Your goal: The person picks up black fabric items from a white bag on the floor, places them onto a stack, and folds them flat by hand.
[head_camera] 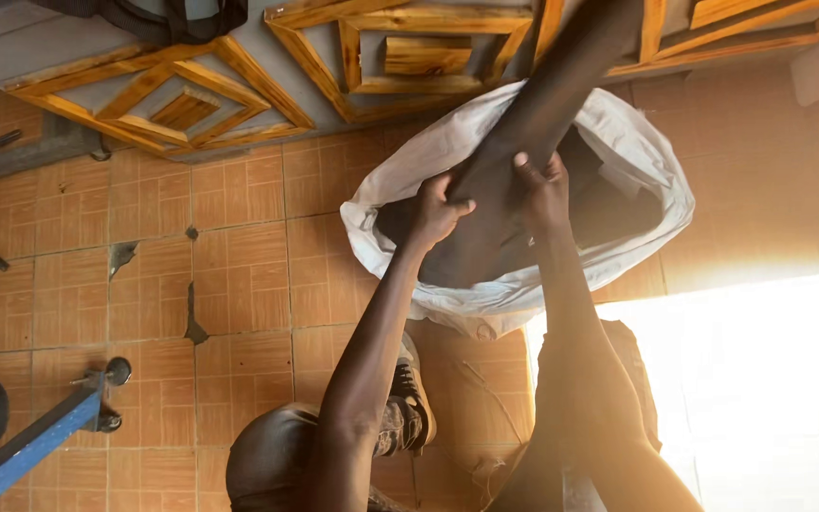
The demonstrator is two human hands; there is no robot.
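Observation:
A large white woven sack (618, 133) stands open on the orange tiled floor (239, 284). A long dark object (552, 85), like a thick dark pole or rolled sheet, slants from the top of the view down into the sack's mouth. My left hand (438, 210) grips its lower part on the left side. My right hand (540, 190) clasps it on the right, just above the sack's dark inside. Both arms reach up from the bottom of the view. My shoe (409, 398) and knees show below.
Wooden frames with nested square shapes (409, 52) lean along the grey wall at the top. A blue metal bar with a round knob (40, 441) lies at the lower left. Some tiles are chipped (193, 322). Bright sunlight floods the lower right.

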